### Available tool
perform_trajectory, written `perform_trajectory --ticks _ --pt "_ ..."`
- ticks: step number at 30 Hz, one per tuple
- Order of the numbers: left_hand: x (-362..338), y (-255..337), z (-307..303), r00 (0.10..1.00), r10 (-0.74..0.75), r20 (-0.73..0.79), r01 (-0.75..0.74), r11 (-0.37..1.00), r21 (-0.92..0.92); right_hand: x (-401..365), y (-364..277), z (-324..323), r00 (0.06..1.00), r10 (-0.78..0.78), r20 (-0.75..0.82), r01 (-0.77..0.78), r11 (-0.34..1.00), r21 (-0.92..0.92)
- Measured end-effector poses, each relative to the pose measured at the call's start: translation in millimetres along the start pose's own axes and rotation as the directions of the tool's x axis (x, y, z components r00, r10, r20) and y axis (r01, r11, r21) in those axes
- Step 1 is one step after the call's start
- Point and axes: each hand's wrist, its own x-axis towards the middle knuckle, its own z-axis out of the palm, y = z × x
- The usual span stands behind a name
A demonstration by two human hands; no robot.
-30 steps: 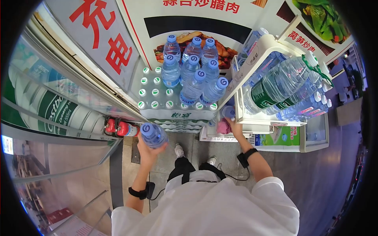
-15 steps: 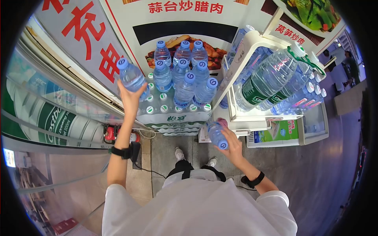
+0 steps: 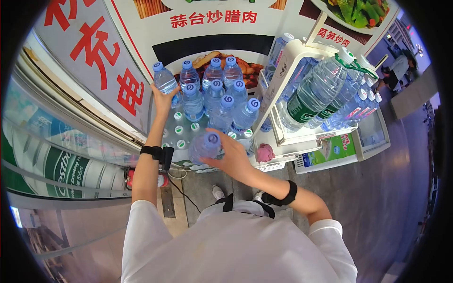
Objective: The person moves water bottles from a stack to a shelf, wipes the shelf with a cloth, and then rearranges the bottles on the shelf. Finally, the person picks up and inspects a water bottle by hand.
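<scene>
My left hand is closed around a blue-capped water bottle at the back left, beside the group of standing bottles. In my right hand is another blue-capped water bottle, tilted and slightly blurred, held over the front of the stacked packs. Several matching bottles stand upright on top of the packs. Beneath them, white caps with green marks show on the packed bottles. Whether the left bottle's base touches the pack is hidden by my hand.
On the right, a white rack holds large green-labelled bottles and smaller pink-labelled ones. A pink crumpled item lies at its base. A glass-fronted fridge borders the left side. A cable runs along the floor. A person is far right.
My left hand has carried its bottle back and right, next to the standing bottles. My right hand has swung its bottle left and up, from beside the rack to above the packs.
</scene>
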Motion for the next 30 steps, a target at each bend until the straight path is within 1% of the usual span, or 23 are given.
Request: perform_trajectory --ticks 2,3,5,6,9,11,12,14,15,17,18,20,21,22,23,24,25,26,27,28,30 --pt "10 -22 8 0.999 0.051 -0.005 -0.051 0.999 0.007 21 -6 11 0.998 0.066 0.017 -0.065 0.997 -0.043" --pt "9 -15 8 0.999 0.038 -0.003 -0.038 0.999 0.03 31 -1 20 0.999 0.036 -0.007 -0.037 0.997 -0.066" --pt "10 -13 9 0.999 0.002 0.032 0.0 0.999 -0.035 46 14 38 0.998 -0.028 -0.049 0.023 0.993 -0.114" --pt "12 -16 9 0.999 -0.014 0.047 0.018 0.998 -0.068 51 15 43 0.999 -0.008 -0.053 0.001 0.991 -0.133" --pt "14 -37 13 0.996 0.082 0.046 -0.081 0.996 -0.031 63 15 54 0.997 0.043 -0.061 -0.054 0.983 -0.178" --pt "11 -54 17 0.994 0.105 0.029 -0.107 0.993 0.058 66 17 59 0.996 0.076 -0.056 -0.086 0.977 -0.196" --pt "11 -58 19 0.993 0.118 0.024 -0.12 0.988 0.102 68 19 62 0.995 0.067 -0.073 -0.081 0.972 -0.219" --pt "12 -68 18 0.995 0.097 0.021 -0.098 0.994 0.049 71 23 68 0.993 0.049 -0.107 -0.076 0.961 -0.265" --pt "12 -71 16 0.996 0.085 0.022 -0.085 0.996 0.024 72 24 70 0.99 0.073 -0.118 -0.103 0.956 -0.273" --pt "13 -76 11 0.992 0.128 0.008 -0.128 0.977 0.171 78 25 71 0.982 0.115 -0.147 -0.155 0.944 -0.292" --pt "13 -79 8 0.988 0.154 0.007 -0.151 0.959 0.24 79 26 75 0.984 0.099 -0.151 -0.139 0.948 -0.287" --pt "16 -93 -3 0.974 0.218 0.059 -0.226 0.922 0.315 80 33 80 0.979 0.067 -0.19 -0.124 0.944 -0.305" --pt "17 -104 -4 0.962 0.256 0.094 -0.273 0.904 0.328 79 31 79 0.983 0.119 -0.138 -0.159 0.93 -0.33" --pt "18 -120 -6 0.983 0.151 0.105 -0.177 0.933 0.314 78 26 79 0.98 0.175 -0.099 -0.199 0.91 -0.362" --pt "16 -118 -10 0.983 0.143 0.117 -0.174 0.931 0.322 77 24 82 0.985 0.133 -0.106 -0.167 0.876 -0.452" --pt "12 -96 -12 0.98 0.127 0.151 -0.157 0.967 0.202 77 24 85 0.989 0.098 -0.109 -0.141 0.829 -0.542" --pt "16 -128 -8 0.981 0.173 0.085 -0.191 0.933 0.305 76 18 79 0.986 0.146 -0.082 -0.167 0.848 -0.503" --pt "18 -129 -7 0.982 0.174 0.069 -0.186 0.942 0.28 75 15 77 0.981 0.189 -0.049 -0.191 0.868 -0.458" --pt "20 -125 -9 0.979 0.173 0.107 -0.191 0.962 0.194 73 21 80 0.988 0.119 -0.102 -0.151 0.89 -0.429" --pt "22 -138 -8 0.977 0.199 0.077 -0.208 0.968 0.139 70 26 84 0.989 0.042 -0.142 -0.096 0.913 -0.397" --pt "20 -135 -7 0.986 0.157 0.064 -0.154 0.987 -0.055 66 27 83 0.989 0.048 -0.137 -0.094 0.929 -0.358"
